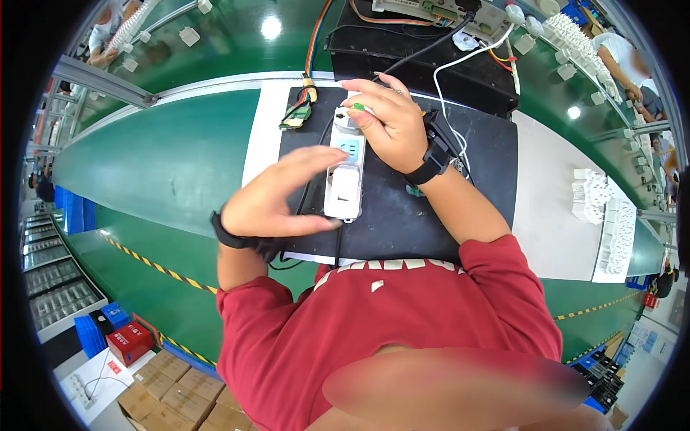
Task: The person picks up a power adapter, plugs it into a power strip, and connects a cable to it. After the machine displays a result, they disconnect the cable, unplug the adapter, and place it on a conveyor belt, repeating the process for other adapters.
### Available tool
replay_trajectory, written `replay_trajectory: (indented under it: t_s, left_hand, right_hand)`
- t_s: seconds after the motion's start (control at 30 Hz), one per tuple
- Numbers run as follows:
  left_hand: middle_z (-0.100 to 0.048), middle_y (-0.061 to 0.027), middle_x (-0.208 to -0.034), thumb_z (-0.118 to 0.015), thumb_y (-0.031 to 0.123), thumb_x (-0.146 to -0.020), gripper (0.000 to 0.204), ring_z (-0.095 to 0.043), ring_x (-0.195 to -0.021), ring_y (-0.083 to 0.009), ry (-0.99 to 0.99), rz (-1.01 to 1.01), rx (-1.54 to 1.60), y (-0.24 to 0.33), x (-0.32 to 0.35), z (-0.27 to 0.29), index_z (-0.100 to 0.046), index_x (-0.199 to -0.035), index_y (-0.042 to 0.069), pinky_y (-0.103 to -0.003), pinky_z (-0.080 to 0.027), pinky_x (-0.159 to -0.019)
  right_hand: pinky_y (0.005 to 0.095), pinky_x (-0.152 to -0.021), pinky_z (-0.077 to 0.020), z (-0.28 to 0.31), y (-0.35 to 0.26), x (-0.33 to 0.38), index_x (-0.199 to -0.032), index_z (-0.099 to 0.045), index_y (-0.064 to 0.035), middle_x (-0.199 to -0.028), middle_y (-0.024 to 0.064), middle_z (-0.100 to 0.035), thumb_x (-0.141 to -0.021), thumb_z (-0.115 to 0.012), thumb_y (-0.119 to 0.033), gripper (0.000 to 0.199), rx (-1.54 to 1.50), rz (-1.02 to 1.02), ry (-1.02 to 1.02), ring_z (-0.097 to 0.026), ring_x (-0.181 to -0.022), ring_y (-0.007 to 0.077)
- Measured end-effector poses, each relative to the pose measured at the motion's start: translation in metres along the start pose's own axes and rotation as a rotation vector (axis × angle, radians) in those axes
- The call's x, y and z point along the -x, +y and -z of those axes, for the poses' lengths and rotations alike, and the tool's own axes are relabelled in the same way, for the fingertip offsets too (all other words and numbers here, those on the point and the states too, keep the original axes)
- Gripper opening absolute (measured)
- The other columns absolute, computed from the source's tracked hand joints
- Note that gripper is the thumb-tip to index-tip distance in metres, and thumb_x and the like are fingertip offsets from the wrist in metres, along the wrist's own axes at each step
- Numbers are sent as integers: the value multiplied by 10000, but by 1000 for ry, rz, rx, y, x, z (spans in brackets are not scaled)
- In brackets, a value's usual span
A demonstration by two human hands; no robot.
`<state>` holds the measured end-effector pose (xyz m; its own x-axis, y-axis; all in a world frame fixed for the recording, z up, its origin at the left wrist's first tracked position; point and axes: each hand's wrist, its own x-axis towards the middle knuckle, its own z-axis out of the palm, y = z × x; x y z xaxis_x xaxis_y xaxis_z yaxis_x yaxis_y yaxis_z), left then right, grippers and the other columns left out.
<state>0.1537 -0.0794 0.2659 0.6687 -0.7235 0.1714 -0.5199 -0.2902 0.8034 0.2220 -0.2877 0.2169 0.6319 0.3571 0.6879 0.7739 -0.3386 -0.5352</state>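
A white power strip (335,205) with a pale blue socket face (350,149) lies lengthwise on a black mat (424,223). White plug-in blocks sit at its far end (343,119) and near end (346,188). My left hand (277,192) is open at the strip's left side, thumb and fingers spread, the fingertips close to the socket face. At the far end, my right hand (392,126) has thumb and forefinger closed together; a small green spot (359,106) shows at their tips, too small to name. Black bands circle both wrists.
A green circuit board (296,117) with coloured wires lies at the mat's far left. Behind the mat stands black equipment (402,54) with cables, including a white cord (440,79). White parts (591,195) sit at the right, beside a tray (614,237). Other people work across the bench.
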Motion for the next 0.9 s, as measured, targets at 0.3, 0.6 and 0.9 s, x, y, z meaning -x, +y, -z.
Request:
replay_trajectory:
  t_s: [0.3, 0.6, 0.9]
  left_hand:
    - [-562, -132, -1105, -742, 107, -645, 578, -519, -1053, -320, 363, 133, 70, -17, -12, -55, -479, -1154, 26, -350, -393, -908]
    - [-543, -97, -985, -594, 104, -753, 561, -539, -897, -187, 990, -37, 339, -28, -32, 18, -366, -1250, -23, -344, -434, -836]
    - [-550, -22, -945, -532, 178, -758, 128, -473, -1023, -214, 300, 238, -1796, -224, -154, 152, -637, -829, 196, -594, -173, -1002]
  right_hand:
    - [360, -912, -374, 15, -12, 1, -862, -655, -42, -1138, 89, -568, -779, -568, -120, 144, -69, -134, -56, -502, -1087, 281]
    - [294, -889, -378, 182, 12, 14, -1249, -424, -20, -1226, 81, -485, -826, -571, -244, 500, -224, -473, 29, -470, -1101, 166]
    - [319, -876, -407, 255, 302, 12, -1217, -451, 15, -1211, 181, -493, -749, -611, -354, 617, 525, -994, 59, -504, -1081, 257]
